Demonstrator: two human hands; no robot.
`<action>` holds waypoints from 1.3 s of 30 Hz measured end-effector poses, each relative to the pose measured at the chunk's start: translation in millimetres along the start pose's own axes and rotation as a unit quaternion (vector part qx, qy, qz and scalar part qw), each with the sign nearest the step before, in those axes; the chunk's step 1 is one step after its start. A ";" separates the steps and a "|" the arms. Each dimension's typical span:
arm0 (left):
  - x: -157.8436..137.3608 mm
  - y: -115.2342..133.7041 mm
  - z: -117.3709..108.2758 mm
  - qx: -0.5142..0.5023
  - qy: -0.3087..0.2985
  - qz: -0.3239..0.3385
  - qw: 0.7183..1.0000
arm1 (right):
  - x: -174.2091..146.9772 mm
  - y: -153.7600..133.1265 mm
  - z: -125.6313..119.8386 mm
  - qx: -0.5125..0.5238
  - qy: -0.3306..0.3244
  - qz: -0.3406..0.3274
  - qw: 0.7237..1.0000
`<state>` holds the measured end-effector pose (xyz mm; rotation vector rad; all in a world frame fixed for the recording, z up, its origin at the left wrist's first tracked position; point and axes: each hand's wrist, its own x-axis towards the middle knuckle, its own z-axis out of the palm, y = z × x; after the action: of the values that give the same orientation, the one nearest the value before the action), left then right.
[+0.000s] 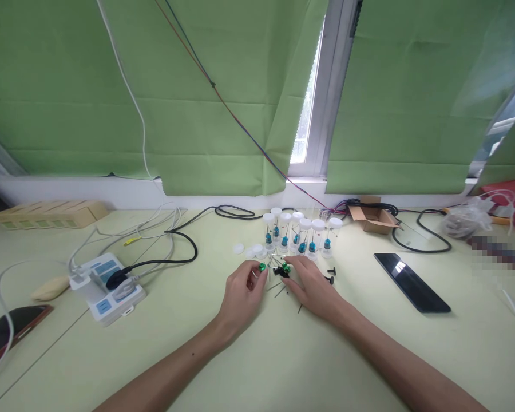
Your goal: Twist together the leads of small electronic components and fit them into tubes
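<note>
Between the thumb and fingertips of my left hand (245,290) is a small green part (262,266), pinched above the table. My right hand (312,284) curls its thumb and fingers around another small green part (286,267); how firmly it grips is partly hidden. Small black parts (278,272) lie right by its fingertips. Thin metal rods (279,291) are scattered beneath and between both hands. Just beyond them stand several clear tubes (302,235) with white caps and blue pieces inside. Loose white caps (256,250) lie left of the tubes. Black pins (331,270) rest beside my right hand.
A dark phone (412,283) lies at right, with an open cardboard box (373,217) behind it. At left are a power strip (111,286) with plugged-in cables, a second phone (12,332) and a long yellowish box (49,215). Black cable (236,213) loops along the back.
</note>
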<state>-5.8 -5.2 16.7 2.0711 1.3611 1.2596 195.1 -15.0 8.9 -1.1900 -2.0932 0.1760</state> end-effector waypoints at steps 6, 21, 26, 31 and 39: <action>8.1 0.5 -10.4 0.014 0.073 -0.040 0.996 | -0.1 -5.8 3.9 -0.007 -0.052 -0.047 0.998; 13.5 -12.3 -6.9 -0.053 -0.040 -0.091 0.994 | 5.2 -10.3 9.4 -0.045 -0.029 -0.064 0.997; 14.1 -12.6 -7.3 -0.026 -0.040 -0.111 0.993 | 17.2 -9.4 14.0 -0.053 -0.031 -0.057 0.997; 14.1 -12.1 -8.2 -0.014 -0.031 -0.108 0.994 | 33.7 -5.7 24.1 -0.059 -0.026 -0.057 0.996; 14.5 -12.0 -9.2 0.027 -0.003 -0.085 0.996 | 54.5 -5.7 43.6 -0.061 -0.017 -0.043 0.997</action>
<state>-17.9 11.5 20.3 1.9437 1.5484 1.1574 145.7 34.6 7.2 -1.1725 -2.2075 0.0296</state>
